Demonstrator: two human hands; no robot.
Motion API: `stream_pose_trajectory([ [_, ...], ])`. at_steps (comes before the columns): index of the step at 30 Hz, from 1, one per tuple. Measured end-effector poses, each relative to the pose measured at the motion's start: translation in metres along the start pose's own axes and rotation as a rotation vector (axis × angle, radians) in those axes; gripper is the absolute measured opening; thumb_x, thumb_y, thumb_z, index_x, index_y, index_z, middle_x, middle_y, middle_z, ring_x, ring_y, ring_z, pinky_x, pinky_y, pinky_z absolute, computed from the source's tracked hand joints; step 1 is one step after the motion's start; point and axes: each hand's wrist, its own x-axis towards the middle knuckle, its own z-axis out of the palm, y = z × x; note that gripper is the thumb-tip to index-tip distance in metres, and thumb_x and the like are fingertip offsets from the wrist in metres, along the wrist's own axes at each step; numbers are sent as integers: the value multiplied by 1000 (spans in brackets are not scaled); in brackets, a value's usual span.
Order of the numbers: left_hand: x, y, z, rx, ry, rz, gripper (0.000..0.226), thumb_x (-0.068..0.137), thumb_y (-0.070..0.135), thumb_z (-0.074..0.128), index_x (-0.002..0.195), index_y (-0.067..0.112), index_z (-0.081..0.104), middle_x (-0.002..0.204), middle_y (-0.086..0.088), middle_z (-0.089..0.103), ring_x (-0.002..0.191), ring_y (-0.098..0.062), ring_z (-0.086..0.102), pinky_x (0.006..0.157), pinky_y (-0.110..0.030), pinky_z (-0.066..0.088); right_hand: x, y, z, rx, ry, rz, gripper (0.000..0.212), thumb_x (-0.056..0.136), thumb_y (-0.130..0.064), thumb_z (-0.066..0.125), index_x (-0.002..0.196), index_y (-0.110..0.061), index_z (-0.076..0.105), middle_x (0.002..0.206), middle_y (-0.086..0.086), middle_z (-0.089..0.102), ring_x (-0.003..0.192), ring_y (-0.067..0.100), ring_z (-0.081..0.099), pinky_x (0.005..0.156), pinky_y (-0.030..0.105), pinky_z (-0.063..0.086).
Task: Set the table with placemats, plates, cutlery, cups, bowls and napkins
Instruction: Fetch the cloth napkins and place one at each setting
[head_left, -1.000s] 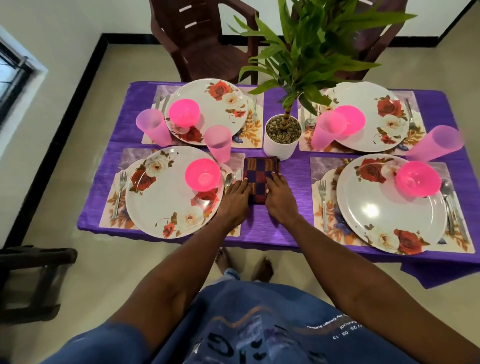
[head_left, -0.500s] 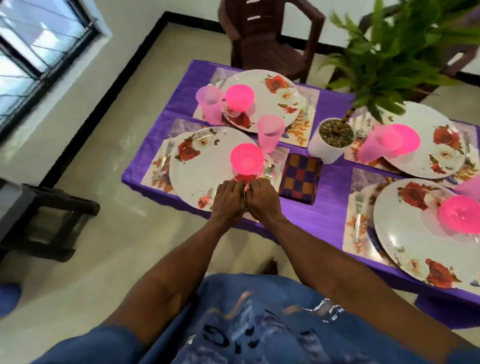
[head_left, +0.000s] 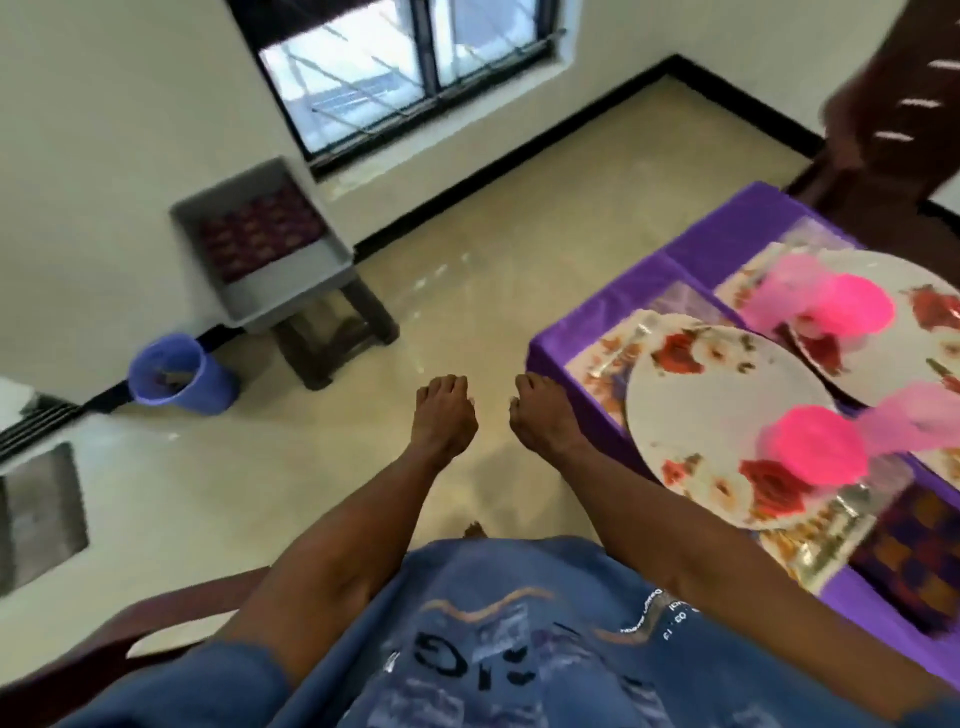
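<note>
Cream floor and a barred window (head_left: 410, 62) fill the view, with the purple-clothed table (head_left: 691, 260) off at the right.

Both hands hang over the floor, empty: the left hand (head_left: 445, 415) has loosely curled fingers, and so does the right hand (head_left: 543, 415) just beside the table's near corner. At that corner a flowered plate (head_left: 711, 405) lies on a placemat (head_left: 597, 358), carrying a pink bowl (head_left: 813, 449). By the wall, a grey tray (head_left: 306, 273) on a stool (head_left: 337, 332) holds checked napkins (head_left: 260, 234); another napkin (head_left: 914, 551) lies on the table's near edge.
</note>
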Motion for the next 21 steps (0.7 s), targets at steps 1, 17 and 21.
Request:
stream_pose_trajectory([
  [1, 0, -22, -4, 12, -38, -36, 39, 101, 27, 42, 136, 10, 46, 140, -10, 50, 129, -29, 42, 106, -42, 32, 14, -16, 4, -9, -65, -17, 28, 90, -19, 48, 114, -6, 55, 114, 14, 61, 103, 35, 58, 87, 42, 45],
  [17, 97, -231, -52, -111, -54, -488, 36, 93, 17, 47, 126, 7, 55, 128, -14, 58, 120, -32, 51, 101, -42, 38, 251, -177, 38, -80, -369, -327, 35, 88, -13, 50, 122, -5, 55, 123, 16, 60, 113, 34, 55, 94, 38, 41],
  [21, 151, -276, -84, -154, -20, -573, 31, 90, 14, 48, 119, 9, 58, 123, -13, 61, 115, -32, 54, 97, -40, 40, 331, -213, 27, -54, -394, -391, 28, 88, -10, 48, 113, -4, 58, 116, 18, 63, 104, 37, 59, 85, 39, 45],
])
